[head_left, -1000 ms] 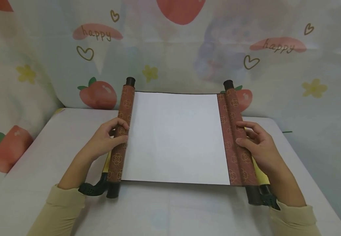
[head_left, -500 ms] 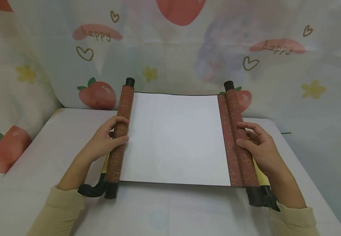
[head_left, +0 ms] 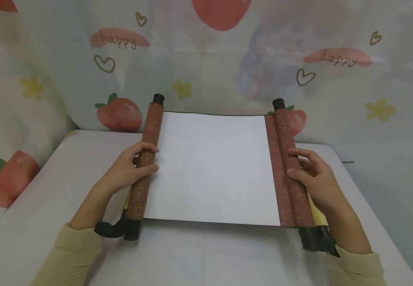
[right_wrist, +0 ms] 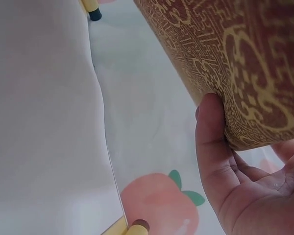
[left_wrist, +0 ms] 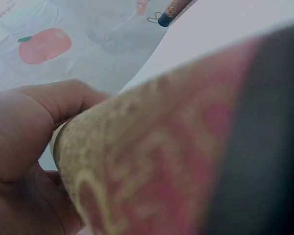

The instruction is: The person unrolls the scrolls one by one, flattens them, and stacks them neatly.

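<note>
A scroll with a blank white sheet hangs partly unrolled between two rollers in the head view, tilted above the table. My left hand grips the left roller, thumb and fingers curled round its red-brown, gold-flowered brocade. On the other side, my right hand holds the right roller, which has a strip of brocade beside it. Black knobs cap both rollers. The left wrist view has the brocade blurred and close. In the right wrist view, the thumb presses on the patterned roll.
The white-covered table lies under the scroll. A printed cloth with peaches, hearts and "happy" lettering rises behind. Black curved pieces sit at both wrists, and a yellow part shows behind the right roller.
The left roller has turned slightly, its lower end shifting left. My left thumb and fingers reach a little farther over its inner edge. The right hand stays almost still.
</note>
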A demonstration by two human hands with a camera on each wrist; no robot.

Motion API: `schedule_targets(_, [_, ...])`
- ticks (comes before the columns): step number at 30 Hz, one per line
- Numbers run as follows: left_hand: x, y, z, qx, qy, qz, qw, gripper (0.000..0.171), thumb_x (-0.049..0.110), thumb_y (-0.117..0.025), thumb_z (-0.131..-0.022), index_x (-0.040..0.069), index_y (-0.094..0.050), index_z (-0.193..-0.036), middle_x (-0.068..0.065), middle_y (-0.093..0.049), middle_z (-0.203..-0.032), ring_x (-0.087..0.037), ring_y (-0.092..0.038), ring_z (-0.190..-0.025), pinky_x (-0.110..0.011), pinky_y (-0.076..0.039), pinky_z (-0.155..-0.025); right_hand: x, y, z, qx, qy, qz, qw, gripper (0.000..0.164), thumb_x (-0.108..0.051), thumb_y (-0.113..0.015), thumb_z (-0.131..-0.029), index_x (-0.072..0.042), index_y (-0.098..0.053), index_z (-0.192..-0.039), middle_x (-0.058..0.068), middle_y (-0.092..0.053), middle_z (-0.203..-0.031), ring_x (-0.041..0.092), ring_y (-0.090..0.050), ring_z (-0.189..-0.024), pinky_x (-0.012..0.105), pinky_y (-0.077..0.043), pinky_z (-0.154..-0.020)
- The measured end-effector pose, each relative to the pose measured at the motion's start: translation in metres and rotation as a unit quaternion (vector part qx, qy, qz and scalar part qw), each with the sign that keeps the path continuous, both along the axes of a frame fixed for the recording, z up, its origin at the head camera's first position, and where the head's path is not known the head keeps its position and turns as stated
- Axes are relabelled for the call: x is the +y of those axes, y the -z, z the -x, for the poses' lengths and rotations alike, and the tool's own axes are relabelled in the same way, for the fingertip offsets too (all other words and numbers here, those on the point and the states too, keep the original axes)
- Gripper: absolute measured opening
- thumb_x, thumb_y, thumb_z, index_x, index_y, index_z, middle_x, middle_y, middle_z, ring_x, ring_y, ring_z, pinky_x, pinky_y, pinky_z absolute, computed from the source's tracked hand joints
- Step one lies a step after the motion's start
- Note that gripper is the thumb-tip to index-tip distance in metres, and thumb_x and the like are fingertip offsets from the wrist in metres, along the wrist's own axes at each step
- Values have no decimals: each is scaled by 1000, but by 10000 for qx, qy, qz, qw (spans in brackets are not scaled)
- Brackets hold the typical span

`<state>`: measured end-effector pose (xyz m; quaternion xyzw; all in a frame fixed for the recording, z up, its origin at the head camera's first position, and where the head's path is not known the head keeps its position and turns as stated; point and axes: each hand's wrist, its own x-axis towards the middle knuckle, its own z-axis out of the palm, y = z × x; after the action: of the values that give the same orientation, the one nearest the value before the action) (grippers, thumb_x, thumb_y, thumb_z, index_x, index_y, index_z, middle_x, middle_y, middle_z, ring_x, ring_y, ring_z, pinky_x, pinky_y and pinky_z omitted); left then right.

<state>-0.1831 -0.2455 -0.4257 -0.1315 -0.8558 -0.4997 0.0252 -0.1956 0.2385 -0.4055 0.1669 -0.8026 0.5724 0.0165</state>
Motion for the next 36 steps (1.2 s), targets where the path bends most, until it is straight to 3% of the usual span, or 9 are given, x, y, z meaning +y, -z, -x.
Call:
schedule_targets(4, [1, -1, 0, -28, 117, 177, 9998, 53, 16, -81, -84, 16, -54, -130, -7, -50, -138, -27, -51, -118, -47, -47, -92, 1, 0, 0, -33, 56, -11, 10000, 51, -11, -60, -100, -16, -44, -148, 12, -47, -133, 11, -63, -103, 28, -58, -72])
schedule_targets(7, [1, -1, -1, -2, 150, 279, 9995, 51, 15, -79, -86, 15, -54, -131, -7, -51, -139, -26, -50, -120, -48, -45, -95, 3, 0, 2, -88, 12, 204, 9998, 51, -10, -61, -99, -15, -44, -147, 11, -48, -132, 12, -64, -102, 29, -58, -71])
schedule_targets(12, [2, 0, -2, -10, 179, 597, 9981, 43, 20, -74, -90, 17, -57, -129, -4, -54, -137, -24, -49, -114, -43, -46, -86, 7, -3, 2, -132, -83, 676, 9976, 51, -6, -61, -99, -13, -44, -146, 10, -49, -129, 14, -66, -97, 30, -59, -67])
schedule_targets(18, [3, 0, -3, 41, 248, 851, 9961, 42, 20, -73, -92, 19, -56, -130, -3, -54, -138, -23, -48, -114, -41, -46, -82, 9, -5, 1, -128, 4, 713, 9974, 51, -6, -61, -99, -13, -44, -146, 10, -48, -129, 15, -66, -97, 31, -59, -67])
schedule_targets(24, [7, 1, -3, -26, 272, 875, 9958, 36, 16, -71, -93, 14, -58, -126, -7, -58, -131, -26, -55, -107, -39, -51, -81, 12, -5, 0, -179, 146, 739, 9970, 50, -7, -62, -98, -13, -45, -145, 9, -49, -128, 14, -66, -96, 30, -59, -67])
schedule_targets(30, [9, 2, -4, -97, 266, 872, 9958, 22, 15, -67, -95, 10, -63, -116, -8, -62, -121, -25, -54, -103, -39, -49, -82, 15, -6, 1, -227, 272, 859, 9957, 50, -6, -63, -97, -11, -47, -144, 9, -51, -126, 13, -67, -94, 30, -59, -65])
schedule_targets(36, [8, 5, -2, -141, 234, 757, 9968, 20, 14, -61, -96, 12, -65, -116, -6, -63, -121, -24, -54, -102, -39, -48, -82, 16, -6, 2, -220, 291, 952, 9948, 50, -6, -64, -97, -12, -48, -144, 6, -53, -124, 13, -67, -93, 30, -59, -64])
